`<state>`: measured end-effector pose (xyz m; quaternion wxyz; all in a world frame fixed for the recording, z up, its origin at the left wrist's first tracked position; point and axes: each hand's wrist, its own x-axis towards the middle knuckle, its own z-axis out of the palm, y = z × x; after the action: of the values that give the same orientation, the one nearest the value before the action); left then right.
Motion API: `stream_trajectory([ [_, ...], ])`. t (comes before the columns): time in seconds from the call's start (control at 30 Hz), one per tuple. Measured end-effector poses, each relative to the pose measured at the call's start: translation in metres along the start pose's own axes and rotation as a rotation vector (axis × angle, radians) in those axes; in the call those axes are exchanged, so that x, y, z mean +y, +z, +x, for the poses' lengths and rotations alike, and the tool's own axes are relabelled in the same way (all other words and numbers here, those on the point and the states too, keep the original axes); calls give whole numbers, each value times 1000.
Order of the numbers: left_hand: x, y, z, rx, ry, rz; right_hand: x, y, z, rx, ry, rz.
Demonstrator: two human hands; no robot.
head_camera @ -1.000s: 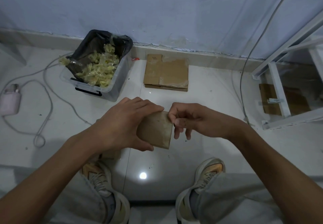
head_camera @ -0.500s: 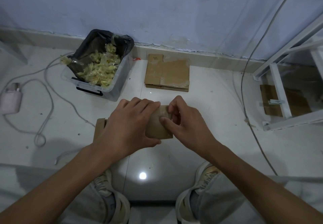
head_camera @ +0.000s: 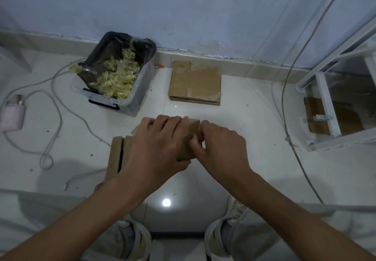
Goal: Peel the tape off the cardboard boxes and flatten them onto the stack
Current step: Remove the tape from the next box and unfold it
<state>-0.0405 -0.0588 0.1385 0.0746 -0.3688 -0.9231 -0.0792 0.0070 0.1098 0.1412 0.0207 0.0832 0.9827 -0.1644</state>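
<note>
At frame centre, left hand [head_camera: 160,148] grips 1 small cardboard box [head_camera: 186,144]; right hand [head_camera: 220,148] fingertips [head_camera: 195,138] pinch its edge (tape unseen): peel slowly, bracing firmly.

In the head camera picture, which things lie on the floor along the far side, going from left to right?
Pink device with its cable → clear bin of crumpled tape → stack of flattened cardboard → white metal rack.

Pale blue wall [head_camera: 183,6], cracked skirting, glossy white tile floor [head_camera: 254,118], white metal rack [head_camera: 329,106] right
</note>
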Motion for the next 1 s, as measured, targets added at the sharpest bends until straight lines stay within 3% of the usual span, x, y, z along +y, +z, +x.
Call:
stream_trajectory([
  [0.27,3,4,0,-7,-18,-40,7,0,9,37,-71,11],
  [0.43,-11,-9,10,-25,-61,-201,28,-34,23,-52,30,569],
  [0.6,-18,-13,11,-21,-74,-222,32,-33,20,-62,76,820],
  [0.67,-18,-12,8,-26,-93,-222,28,-25,16,-38,65,781],
  [0.83,-16,-7,4,7,-112,-172,23,-15,13,3,-47,242],
  [1.0,-16,-6,2,-26,-105,-187,28,-8,16,-2,-190,316],
])
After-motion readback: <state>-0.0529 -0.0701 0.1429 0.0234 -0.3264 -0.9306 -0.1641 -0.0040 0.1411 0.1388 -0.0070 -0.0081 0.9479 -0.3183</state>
